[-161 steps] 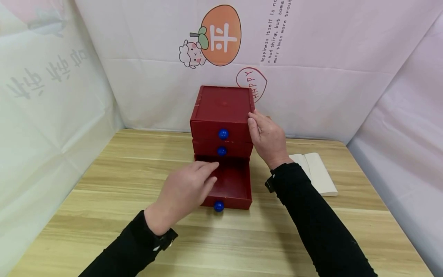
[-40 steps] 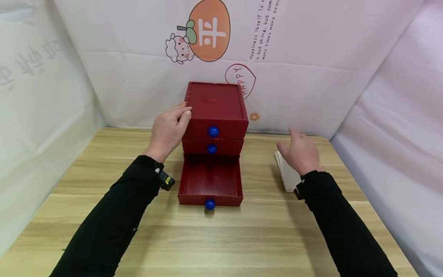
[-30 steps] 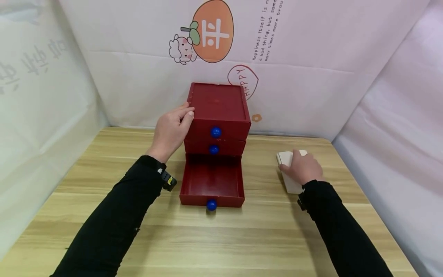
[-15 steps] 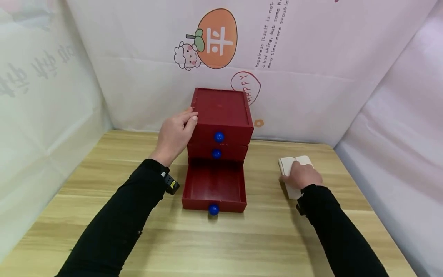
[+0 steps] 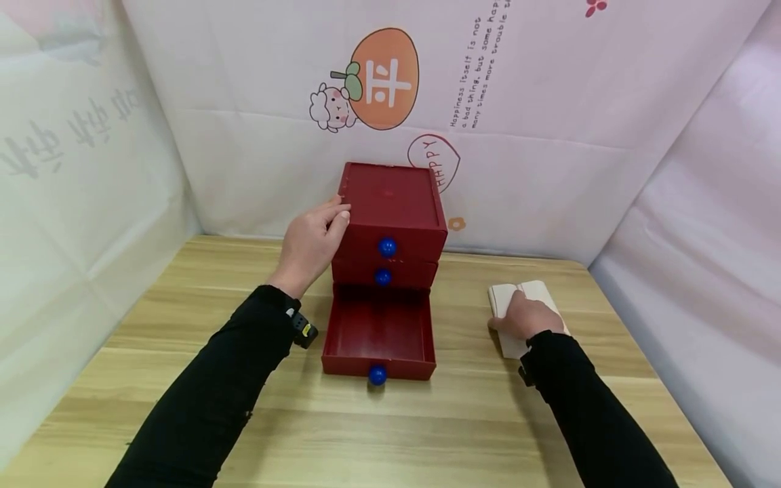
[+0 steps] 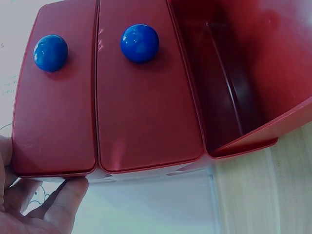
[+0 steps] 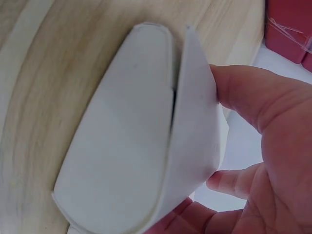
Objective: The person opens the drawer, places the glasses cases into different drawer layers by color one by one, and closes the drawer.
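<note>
A dark red drawer cabinet [image 5: 393, 196] with blue ball knobs [image 5: 387, 247] stands on the table. Its bottom drawer [image 5: 348, 367] is pulled out with nothing visible inside; the two drawers above are closed. My left hand [image 5: 308, 244] holds the cabinet's upper left front edge, and the thumb [image 6: 68, 200] lies against the corner in the left wrist view. To the right of the cabinet lies a white case [image 5: 539, 293] with a flap, like a glasses case. My right hand [image 5: 529, 318] grips it from above, the thumb [image 7: 243, 87] on the flap side. Its lower part is hidden under the hand.
The pale wooden table [image 5: 390, 434] carries the cabinet and the case. A white printed cloth [image 5: 525, 190] hangs close behind the cabinet, and more cloth stands at both sides. The pulled-out drawer juts toward the front.
My right hand has left the cabinet's side and come down onto the white case. My left hand has moved from the bottom drawer to the cabinet's upper left edge. The drawer stays out.
</note>
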A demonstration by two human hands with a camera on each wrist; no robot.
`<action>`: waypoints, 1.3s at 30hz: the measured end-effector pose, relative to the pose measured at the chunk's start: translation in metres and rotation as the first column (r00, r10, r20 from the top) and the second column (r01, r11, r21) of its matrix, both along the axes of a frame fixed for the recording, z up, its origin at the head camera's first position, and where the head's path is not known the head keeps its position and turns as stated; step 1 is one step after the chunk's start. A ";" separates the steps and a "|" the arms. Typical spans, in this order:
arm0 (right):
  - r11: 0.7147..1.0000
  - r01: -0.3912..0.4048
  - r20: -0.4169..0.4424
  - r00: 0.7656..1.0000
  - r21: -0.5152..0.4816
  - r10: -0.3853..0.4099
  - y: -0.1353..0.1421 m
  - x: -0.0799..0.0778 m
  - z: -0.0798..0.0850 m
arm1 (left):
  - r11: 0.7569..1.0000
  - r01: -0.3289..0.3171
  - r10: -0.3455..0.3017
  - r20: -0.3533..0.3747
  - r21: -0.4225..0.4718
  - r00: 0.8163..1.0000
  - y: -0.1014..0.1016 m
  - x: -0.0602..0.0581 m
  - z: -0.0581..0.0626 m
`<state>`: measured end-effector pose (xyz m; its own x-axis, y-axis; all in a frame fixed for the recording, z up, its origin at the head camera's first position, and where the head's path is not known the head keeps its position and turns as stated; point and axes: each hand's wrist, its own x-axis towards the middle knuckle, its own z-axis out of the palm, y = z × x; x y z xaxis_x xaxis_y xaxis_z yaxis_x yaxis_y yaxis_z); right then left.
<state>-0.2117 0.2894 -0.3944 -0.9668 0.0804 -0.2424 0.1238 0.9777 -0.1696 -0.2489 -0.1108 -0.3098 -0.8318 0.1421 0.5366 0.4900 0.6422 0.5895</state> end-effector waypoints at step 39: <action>0.937 -0.218 0.096 0.963 -0.272 0.252 -0.075 0.057 0.081 | 1.000 -0.010 0.010 0.011 -0.007 1.000 0.000 0.000 0.001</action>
